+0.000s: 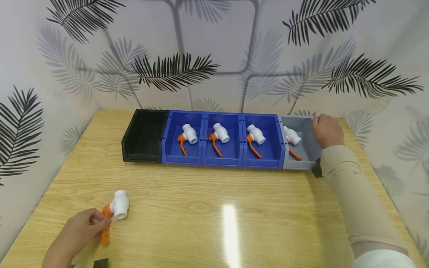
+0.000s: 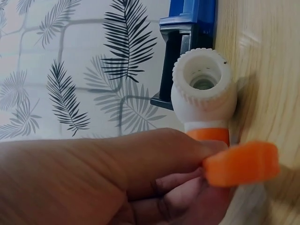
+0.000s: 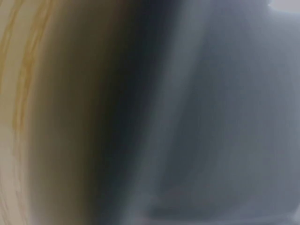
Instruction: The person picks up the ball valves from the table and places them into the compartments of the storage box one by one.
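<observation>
My left hand [image 1: 78,230] pinches the orange handle [image 1: 105,235] of a white ball valve [image 1: 119,204] at the front left of the table. In the left wrist view, the round open end of the valve [image 2: 204,79] faces the camera, with thumb and fingers at its orange handle. Whether the valve touches the wood cannot be told. At the far right, my right hand [image 1: 327,130] grips the right wall of a grey bin [image 1: 306,143]; its fingertips are hidden. Inside that bin lies another white valve [image 1: 292,136] with an orange handle.
Left of the grey bin, three blue bins [image 1: 221,162] each hold one white valve with an orange handle. A black bin [image 1: 145,139] ends the row at the left. Patterned walls [image 1: 214,85] enclose the wooden table [image 1: 187,193] at the back and sides.
</observation>
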The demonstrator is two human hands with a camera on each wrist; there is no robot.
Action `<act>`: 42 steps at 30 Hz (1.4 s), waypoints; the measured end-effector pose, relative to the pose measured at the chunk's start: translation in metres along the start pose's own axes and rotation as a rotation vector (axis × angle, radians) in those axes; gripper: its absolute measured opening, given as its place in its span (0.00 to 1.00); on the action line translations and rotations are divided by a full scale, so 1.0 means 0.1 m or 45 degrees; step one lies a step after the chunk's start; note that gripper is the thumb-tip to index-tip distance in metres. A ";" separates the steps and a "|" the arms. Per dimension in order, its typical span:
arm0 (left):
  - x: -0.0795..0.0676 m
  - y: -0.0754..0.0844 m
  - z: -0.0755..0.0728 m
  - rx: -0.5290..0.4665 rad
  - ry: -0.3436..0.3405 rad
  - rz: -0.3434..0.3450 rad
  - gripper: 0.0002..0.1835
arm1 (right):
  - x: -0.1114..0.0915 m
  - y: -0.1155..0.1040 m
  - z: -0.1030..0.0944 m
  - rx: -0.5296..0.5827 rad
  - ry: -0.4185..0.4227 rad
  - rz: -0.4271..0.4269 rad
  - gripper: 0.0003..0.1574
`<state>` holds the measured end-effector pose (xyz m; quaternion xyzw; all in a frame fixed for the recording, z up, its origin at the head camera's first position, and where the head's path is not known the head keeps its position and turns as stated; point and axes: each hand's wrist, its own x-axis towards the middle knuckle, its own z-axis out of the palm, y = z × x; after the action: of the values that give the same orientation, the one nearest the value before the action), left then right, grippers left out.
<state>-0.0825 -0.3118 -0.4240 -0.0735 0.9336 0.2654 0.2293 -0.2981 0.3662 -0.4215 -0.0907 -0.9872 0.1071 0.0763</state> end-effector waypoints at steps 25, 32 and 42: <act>-0.33 0.39 -0.30 0.032 0.241 0.101 0.19 | -0.05 0.05 0.03 0.049 0.022 -0.047 0.30; -0.30 0.59 -0.40 0.091 0.407 0.217 0.13 | -0.04 0.05 0.00 0.044 0.021 -0.068 0.31; 0.02 0.99 -0.52 0.120 0.549 0.302 0.09 | -0.02 0.07 0.03 0.047 0.046 -0.072 0.31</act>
<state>-0.1302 -0.2554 -0.3396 -0.0077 0.9744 0.2248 -0.0047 -0.2959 0.3719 -0.4258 -0.0633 -0.9856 0.1215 0.0988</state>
